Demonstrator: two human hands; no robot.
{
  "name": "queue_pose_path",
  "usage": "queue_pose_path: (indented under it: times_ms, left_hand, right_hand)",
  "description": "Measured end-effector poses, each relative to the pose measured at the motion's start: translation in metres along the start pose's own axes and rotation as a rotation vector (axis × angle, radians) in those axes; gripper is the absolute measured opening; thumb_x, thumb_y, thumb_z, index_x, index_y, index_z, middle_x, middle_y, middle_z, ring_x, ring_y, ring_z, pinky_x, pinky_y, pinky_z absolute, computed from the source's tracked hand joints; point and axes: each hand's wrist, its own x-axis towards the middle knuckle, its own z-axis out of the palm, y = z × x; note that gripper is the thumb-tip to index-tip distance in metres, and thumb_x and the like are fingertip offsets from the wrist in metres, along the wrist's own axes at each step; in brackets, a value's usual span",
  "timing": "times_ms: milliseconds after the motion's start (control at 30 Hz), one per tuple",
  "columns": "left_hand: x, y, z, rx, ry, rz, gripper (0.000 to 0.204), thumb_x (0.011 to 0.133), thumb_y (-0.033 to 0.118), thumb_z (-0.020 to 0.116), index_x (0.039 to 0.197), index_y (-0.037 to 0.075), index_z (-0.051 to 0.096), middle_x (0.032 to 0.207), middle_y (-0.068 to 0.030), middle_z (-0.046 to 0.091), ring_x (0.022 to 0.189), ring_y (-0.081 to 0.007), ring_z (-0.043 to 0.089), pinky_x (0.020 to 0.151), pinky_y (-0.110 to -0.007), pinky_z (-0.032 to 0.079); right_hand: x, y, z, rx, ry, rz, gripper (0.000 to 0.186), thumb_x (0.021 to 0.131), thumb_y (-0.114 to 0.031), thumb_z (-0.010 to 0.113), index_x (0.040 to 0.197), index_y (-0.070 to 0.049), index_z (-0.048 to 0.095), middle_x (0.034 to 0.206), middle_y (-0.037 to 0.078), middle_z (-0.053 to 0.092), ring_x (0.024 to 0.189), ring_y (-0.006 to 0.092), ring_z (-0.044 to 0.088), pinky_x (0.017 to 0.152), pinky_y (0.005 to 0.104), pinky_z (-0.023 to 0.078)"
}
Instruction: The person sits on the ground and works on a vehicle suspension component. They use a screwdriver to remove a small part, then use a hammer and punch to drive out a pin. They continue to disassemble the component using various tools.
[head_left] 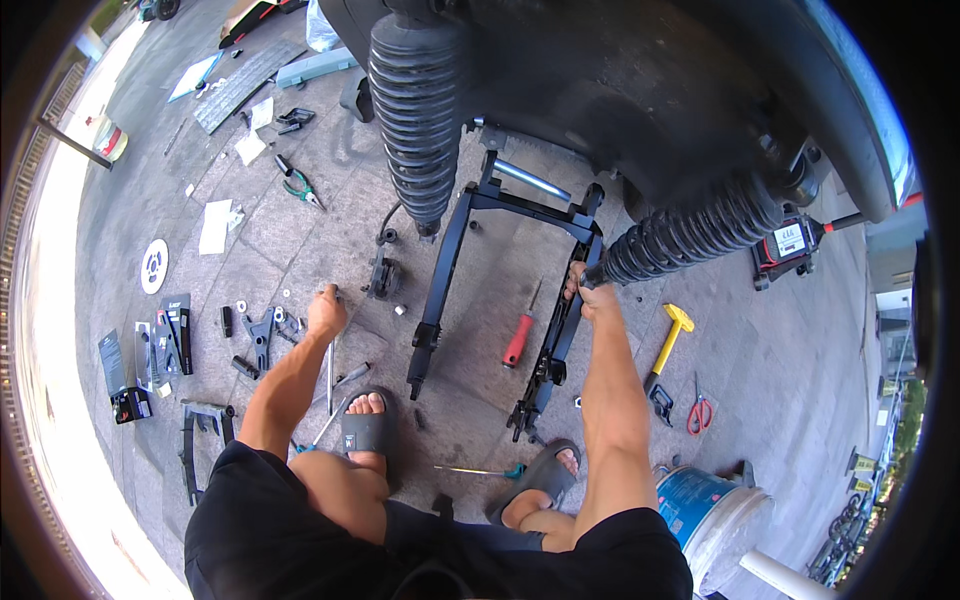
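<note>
Grey paved floor (470, 300), red screwdriver (519, 340), yellow hammer (666, 348), red-handled scissors (700, 413), pliers (298, 186), what looks like paper (214, 228)

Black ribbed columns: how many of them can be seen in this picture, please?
2. The left ribbed column is at the upper centre-left; the right ribbed column slants down to the person's right hand. More may be hidden behind the dark bodywork.

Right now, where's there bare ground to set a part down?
Bare paving lies right of the yellow hammer and red-handled scissors, below the red jack. Another patch sits inside the black frame, left of the red screwdriver. It's crowded at left, around the black bracket and packaging.
</note>
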Motion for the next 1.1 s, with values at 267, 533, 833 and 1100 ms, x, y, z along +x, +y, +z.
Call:
queue_pose_path:
  times_ms: [267,533,833,1100]
  left_hand:
    - [-0.062,0.119,-0.014,-0.71,-0.125,0.244,0.055,0.076,0.032,0.071,0.111,-0.005,0.052,0.098,-0.0264,0.061,0.088,-0.0388,0.061,0.079,-0.043,0.05]
    - [-0.094,0.142,-0.001,-0.401,-0.263,0.197,0.051,0.077,0.026,0.063,0.109,-0.008,0.043,0.091,-0.0329,0.061,0.089,-0.0469,0.061,0.08,-0.05,0.048]
    - [-0.127,0.123,0.012,-0.357,-0.37,0.183,0.048,0.076,0.027,0.065,0.107,-0.005,0.047,0.092,-0.0309,0.061,0.091,-0.0453,0.061,0.079,-0.048,0.048]
    - [-0.123,0.12,0.012,-0.359,-0.383,0.229,0.051,0.076,0.03,0.069,0.104,-0.006,0.047,0.099,-0.0322,0.06,0.096,-0.0459,0.059,0.084,-0.049,0.047]
  right_hand:
    - [-0.004,0.019,0.015,-0.081,0.08,0.043,0.02,0.082,-0.014,0.06,0.067,-0.008,0.049,0.058,0.001,0.045,0.048,0.0136,0.044,0.045,0.0313,0.04]
    - [-0.03,0.011,0.022,-0.206,0.027,0.123,0.006,0.081,-0.008,0.055,0.078,-0.007,0.05,0.056,0.002,0.044,0.046,0.0142,0.044,0.044,0.0324,0.042]
    - [-0.065,0.06,0.013,-0.145,0.039,0.263,0.029,0.083,-0.006,0.053,0.106,-0.015,0.038,0.061,0.001,0.042,0.048,0.0139,0.044,0.045,0.0337,0.042]
    - [-0.064,0.083,0.002,-0.086,0.021,0.203,0.033,0.084,-0.006,0.053,0.111,-0.013,0.036,0.063,0.003,0.044,0.05,0.0163,0.047,0.046,0.0366,0.047]
